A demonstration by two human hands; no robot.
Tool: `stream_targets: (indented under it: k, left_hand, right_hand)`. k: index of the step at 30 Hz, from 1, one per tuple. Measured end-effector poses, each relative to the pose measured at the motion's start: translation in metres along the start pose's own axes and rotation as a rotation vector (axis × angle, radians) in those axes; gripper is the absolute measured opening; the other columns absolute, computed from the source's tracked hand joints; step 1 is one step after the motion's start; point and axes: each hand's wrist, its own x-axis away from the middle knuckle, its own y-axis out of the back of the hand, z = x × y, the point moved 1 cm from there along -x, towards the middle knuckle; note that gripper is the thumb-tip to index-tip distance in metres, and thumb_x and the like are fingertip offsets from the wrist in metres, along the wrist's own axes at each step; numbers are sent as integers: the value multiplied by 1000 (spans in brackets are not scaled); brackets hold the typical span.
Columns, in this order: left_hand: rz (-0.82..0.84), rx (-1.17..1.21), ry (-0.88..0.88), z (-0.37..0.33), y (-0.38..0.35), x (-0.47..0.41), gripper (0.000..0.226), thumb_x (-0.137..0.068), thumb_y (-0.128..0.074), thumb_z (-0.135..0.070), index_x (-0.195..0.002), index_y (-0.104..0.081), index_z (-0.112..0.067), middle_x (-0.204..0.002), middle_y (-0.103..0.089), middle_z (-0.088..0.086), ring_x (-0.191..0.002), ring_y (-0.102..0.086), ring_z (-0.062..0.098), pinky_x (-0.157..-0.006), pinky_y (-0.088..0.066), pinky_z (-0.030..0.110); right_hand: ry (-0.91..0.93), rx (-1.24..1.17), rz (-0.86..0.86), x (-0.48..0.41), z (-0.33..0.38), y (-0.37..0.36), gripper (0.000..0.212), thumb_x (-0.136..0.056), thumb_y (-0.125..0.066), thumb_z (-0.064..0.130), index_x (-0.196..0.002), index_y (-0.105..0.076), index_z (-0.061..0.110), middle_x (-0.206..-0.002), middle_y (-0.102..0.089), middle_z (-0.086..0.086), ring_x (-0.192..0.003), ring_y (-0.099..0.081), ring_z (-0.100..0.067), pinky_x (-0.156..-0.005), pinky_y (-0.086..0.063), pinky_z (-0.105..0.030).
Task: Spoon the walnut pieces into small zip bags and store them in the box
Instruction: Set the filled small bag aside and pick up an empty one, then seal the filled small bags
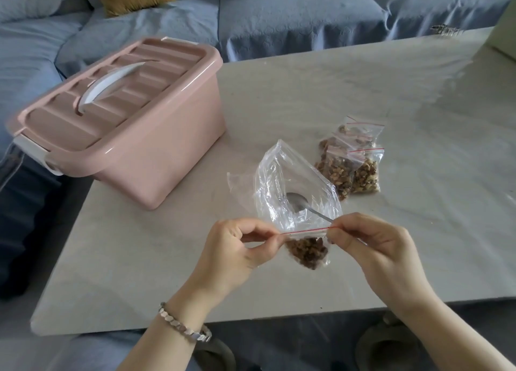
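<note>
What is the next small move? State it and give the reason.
Probably press along the red zip strip to seal it: left hand and right hand each pinch one end of the small zip bag, which already holds walnut pieces.

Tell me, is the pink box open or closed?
Closed. The lid sits flat on the pink box, with its white handle lying down.
</note>
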Motion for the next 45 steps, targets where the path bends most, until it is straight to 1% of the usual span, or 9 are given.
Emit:
stream_targets:
  k: [5,9,17,22,27,31,34,38,45]
  left_hand:
    - [-73,44,-27,-3,-15,1,11,-81,-64,-23,-75,-61,-14,-77,-72,-7,-69,-65,5,-65,-47,13]
    - [-161,-103,-95,-11,-34,-4,12,-90,-57,-20,-78,-52,-21,-75,-70,-5,-70,-65,5,-65,-51,20]
    - [19,-271,-82,-15,-68,-18,17,-91,-55,-27,-99,-44,-37,-92,-67,-14,-79,-64,2,-73,-50,17]
    - [51,-267,7,-10,-65,-23,21,-89,-57,-17,-81,-54,-36,-83,-69,-10,-75,-65,6,-75,-54,32]
    - [49,-256,84,-2,-56,-24,16,-90,-57,-15,-83,-62,-29,-76,-70,-12,-73,-66,3,-77,-55,32]
    - [65,-300,118,0,-48,-22,20,-89,-58,-19,-81,-60,-37,-75,-70,-17,-73,-66,1,-75,-53,24]
    - [60,-334,134,0,-43,-20,22,-88,-59,-19,-77,-59,-38,-76,-68,-23,-71,-65,-1,-70,-48,14]
    - [48,-351,178,5,-34,-16,21,-87,-59,-20,-76,-60,-38,-75,-70,-18,-72,-66,1,-75,-51,22]
    - [30,-352,152,3,-35,-21,21,-87,-60,-19,-78,-60,-38,-77,-70,-18,-74,-67,5,-78,-53,31]
  right_hand:
    - [-199,-372,75,2,0,-8,27,-71,-65,37,-73,-65,10,-71,-68,-5,-70,-61,-9,-69,-49,-16]
    - [-272,-426,116,5,7,-11,27,-65,-65,16,-91,-66,9,-79,-73,-1,-73,-68,-8,-67,-53,-16]
    - [-411,-150,-165,-13,-22,53,8,-77,-67,3,-72,-70,8,-60,-70,-2,-54,-64,-8,-57,-54,-15]
    - [-462,392,-204,-57,-69,141,7,-81,-67,6,-83,-70,0,-61,-65,-3,-56,-60,-21,-49,-46,-10]
    - [-422,901,-17,-81,-83,147,26,-81,-68,19,-105,-66,8,-101,-67,-12,-96,-60,-30,-79,-43,-32]
    - [-74,870,-8,-116,-50,112,32,-89,-58,17,-120,-58,10,-122,-59,-9,-115,-52,-27,-96,-36,-32]
    - [-84,907,86,-146,-46,92,36,-93,-50,18,-129,-50,13,-133,-51,-10,-124,-43,-30,-103,-35,-37]
    - [-249,862,92,-154,-53,83,26,-93,-51,20,-116,-58,9,-115,-61,-15,-102,-57,-31,-86,-46,-36]
    - [-223,706,-67,-125,-50,108,13,-87,-62,17,-91,-70,7,-90,-66,-7,-80,-54,-18,-71,-38,-25]
